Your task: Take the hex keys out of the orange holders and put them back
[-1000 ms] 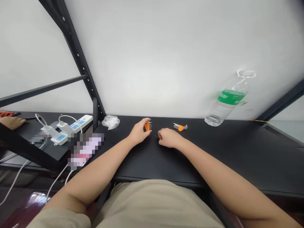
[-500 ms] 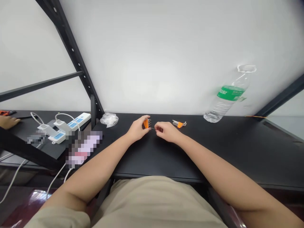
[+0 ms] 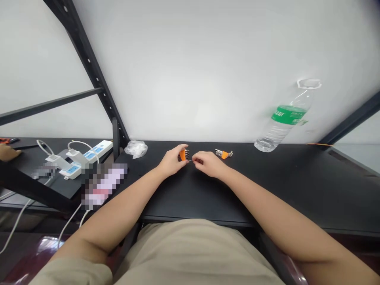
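My left hand (image 3: 173, 160) is closed around an orange hex key holder (image 3: 182, 155), thumb on its near side and fingers on the far side. Several dark key ends stick out of the holder toward the right. Pinched in the fingertips of my right hand (image 3: 206, 163) is a thin hex key (image 3: 190, 160), whose tip reaches the near end of the holder; whether it sits in a slot is too small to tell. Just beyond my right hand, a second orange holder with silver hex keys (image 3: 224, 154) lies on the black table (image 3: 190, 198).
A crumpled clear plastic bag (image 3: 135, 149) lies at the back left. At the back right a large plastic bottle (image 3: 282, 118) leans on the wall. To the left are a power strip (image 3: 103, 147) with chargers, a blurred-out phone (image 3: 105, 186), a black metal post (image 3: 97, 79) and another person's hand (image 3: 8, 152).
Both hands hold nearly the same place, with the hex key still at the holder's near end. The view has shifted very slightly.
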`<move>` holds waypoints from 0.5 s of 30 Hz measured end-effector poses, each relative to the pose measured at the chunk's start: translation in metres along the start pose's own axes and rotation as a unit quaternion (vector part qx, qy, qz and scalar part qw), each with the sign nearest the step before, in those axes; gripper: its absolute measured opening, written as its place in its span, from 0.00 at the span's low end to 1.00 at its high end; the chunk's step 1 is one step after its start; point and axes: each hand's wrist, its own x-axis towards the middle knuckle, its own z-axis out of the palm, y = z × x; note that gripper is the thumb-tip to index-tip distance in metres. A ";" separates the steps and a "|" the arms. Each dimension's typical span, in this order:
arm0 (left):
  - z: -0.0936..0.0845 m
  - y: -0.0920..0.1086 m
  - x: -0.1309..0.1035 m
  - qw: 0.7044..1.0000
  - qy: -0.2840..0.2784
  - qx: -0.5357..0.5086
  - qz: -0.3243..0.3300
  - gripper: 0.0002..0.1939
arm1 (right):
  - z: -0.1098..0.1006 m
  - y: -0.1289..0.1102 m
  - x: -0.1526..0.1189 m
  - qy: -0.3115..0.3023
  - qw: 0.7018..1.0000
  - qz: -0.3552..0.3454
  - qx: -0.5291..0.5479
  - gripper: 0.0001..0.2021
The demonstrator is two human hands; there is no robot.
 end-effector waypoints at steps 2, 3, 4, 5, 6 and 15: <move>0.000 0.000 0.000 1.000 -0.003 0.004 -0.001 0.34 | 0.000 0.000 0.000 0.000 1.000 -0.001 0.004 0.07; 0.000 0.000 0.000 1.000 -0.004 0.007 -0.001 0.34 | 0.000 -0.001 0.000 -0.001 1.000 -0.001 0.006 0.07; 0.000 0.000 0.000 1.000 -0.005 0.010 0.000 0.34 | 0.000 -0.001 0.000 -0.001 1.000 0.000 0.009 0.07; 0.000 0.000 0.000 1.000 -0.006 0.013 0.001 0.34 | 0.000 -0.001 0.000 -0.001 1.000 0.001 0.013 0.07; 0.000 0.001 0.000 1.000 -0.007 0.016 0.004 0.34 | 0.000 -0.001 0.000 -0.001 1.000 0.002 0.016 0.07; -0.006 0.001 0.003 0.996 -0.041 0.073 0.014 0.37 | -0.005 -0.003 0.002 0.015 0.994 0.050 0.092 0.06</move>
